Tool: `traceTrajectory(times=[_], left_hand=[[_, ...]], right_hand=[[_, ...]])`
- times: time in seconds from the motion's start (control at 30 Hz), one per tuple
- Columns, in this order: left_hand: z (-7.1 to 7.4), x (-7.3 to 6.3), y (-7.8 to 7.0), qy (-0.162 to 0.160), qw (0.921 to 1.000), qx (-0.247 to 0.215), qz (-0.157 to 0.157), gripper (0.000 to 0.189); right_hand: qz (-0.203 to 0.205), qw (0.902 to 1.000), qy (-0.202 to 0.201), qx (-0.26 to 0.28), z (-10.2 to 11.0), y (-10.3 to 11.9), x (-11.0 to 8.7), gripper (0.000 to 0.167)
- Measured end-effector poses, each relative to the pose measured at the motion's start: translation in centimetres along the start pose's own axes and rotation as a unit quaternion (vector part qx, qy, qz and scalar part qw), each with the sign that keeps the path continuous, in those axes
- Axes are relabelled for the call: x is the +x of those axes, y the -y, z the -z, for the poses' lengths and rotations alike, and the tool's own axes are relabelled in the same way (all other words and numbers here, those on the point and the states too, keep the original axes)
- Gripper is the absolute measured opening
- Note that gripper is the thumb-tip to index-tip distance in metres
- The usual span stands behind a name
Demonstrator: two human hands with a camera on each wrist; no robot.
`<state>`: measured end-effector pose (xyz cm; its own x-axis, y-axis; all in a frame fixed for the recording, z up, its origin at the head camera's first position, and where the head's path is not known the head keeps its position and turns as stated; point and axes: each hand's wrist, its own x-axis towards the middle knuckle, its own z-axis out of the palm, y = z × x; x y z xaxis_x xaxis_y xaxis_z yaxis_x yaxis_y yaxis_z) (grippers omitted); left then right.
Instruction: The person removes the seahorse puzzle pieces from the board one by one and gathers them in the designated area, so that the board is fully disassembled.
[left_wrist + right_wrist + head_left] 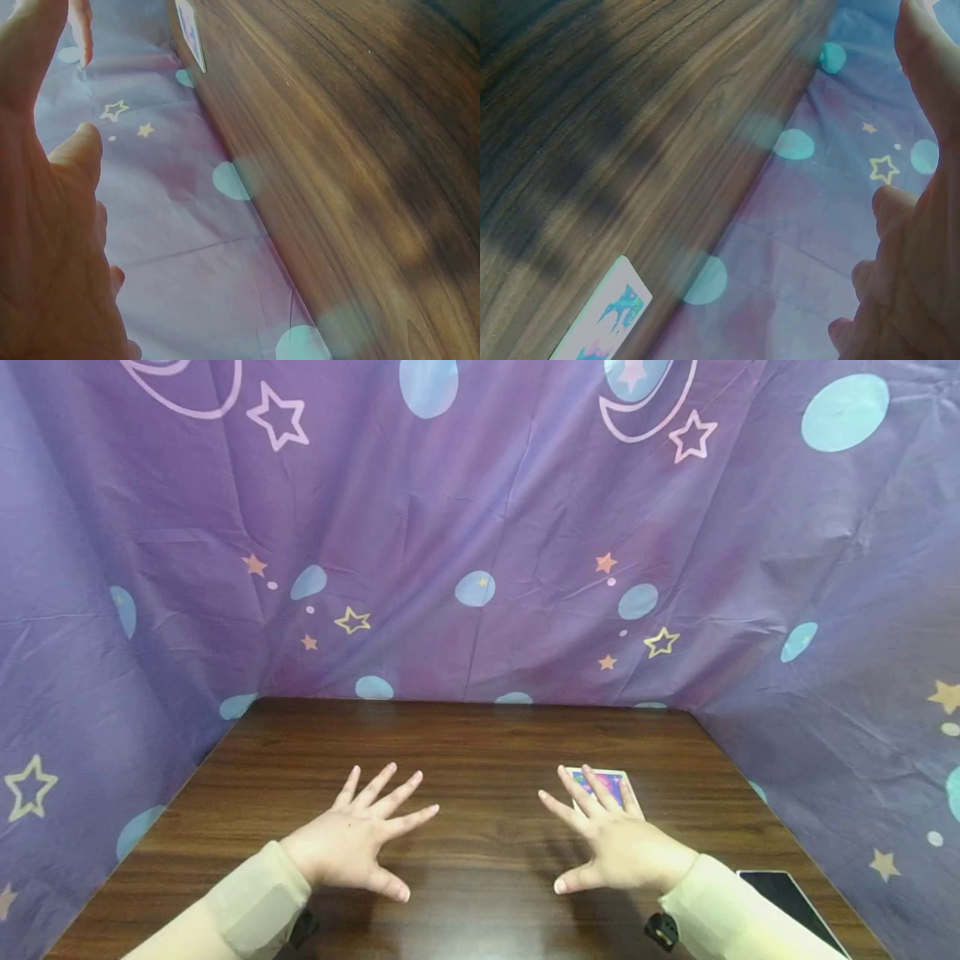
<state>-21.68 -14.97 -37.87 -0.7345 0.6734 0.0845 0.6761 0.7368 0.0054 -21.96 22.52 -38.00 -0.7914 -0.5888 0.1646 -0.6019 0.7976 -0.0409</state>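
My left hand (352, 839) is held over the brown wooden table, palm down, with its fingers spread and nothing in it. Across from it, my right hand (618, 843) hovers in the same way, fingers splayed and holding nothing. A white-edged rectangular item with a colourful picture (611, 785) lies on the table, partly hidden behind the right hand's fingers. The right wrist view shows this pictured item (607, 319) lying flat, apart from the hand. In the left wrist view, the left hand (52, 225) is seen from the side, above the table.
A dark flat rectangular object with a light rim (791, 906) lies at the table's right edge, partly covered by the right forearm. A purple cloth with stars and blue spots (480, 527) hangs behind and at both sides of the wooden table (465, 735).
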Motion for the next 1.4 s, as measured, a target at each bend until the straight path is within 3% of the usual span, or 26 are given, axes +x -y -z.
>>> traceTrajectory(times=[0.3,0.4,0.53,0.7,0.83,1.13,1.4], left_hand=[[0.3,0.2,0.2,0.015,0.9992,-0.036,0.005,0.097],[0.0,0.8,0.1,0.009,0.9982,-0.059,-0.003,0.095],[-1.0,2.1,-0.2,0.001,0.9935,-0.113,-0.012,0.084],[-2.9,4.9,-1.6,-0.003,0.9828,-0.184,-0.002,0.07],[-4.3,7.7,-3.0,-0.001,0.976,-0.218,0.008,0.067],[-6.7,13.6,-6.7,0.024,0.9762,-0.216,0.009,0.062],[-8.1,17.4,-9.9,0.045,0.9785,-0.198,0.037,0.06]], right_hand=[[0.003,0.9999,-0.004,0.014,0.2,-0.7,0.1,0.103],[0.004,0.9995,-0.025,0.017,0.0,-1.8,0.1,0.094],[-0.033,0.9966,-0.061,0.044,-0.9,-4.2,0.0,0.077],[-0.109,0.9859,-0.082,0.097,-3.0,-7.8,-0.1,0.059],[-0.158,0.976,-0.076,0.129,-4.5,-10.0,-0.2,0.055],[-0.198,0.9627,-0.077,0.168,-7.2,-13.4,-0.2,0.054],[-0.224,0.9555,-0.055,0.184,-8.1,-15.0,-0.3,0.063]])
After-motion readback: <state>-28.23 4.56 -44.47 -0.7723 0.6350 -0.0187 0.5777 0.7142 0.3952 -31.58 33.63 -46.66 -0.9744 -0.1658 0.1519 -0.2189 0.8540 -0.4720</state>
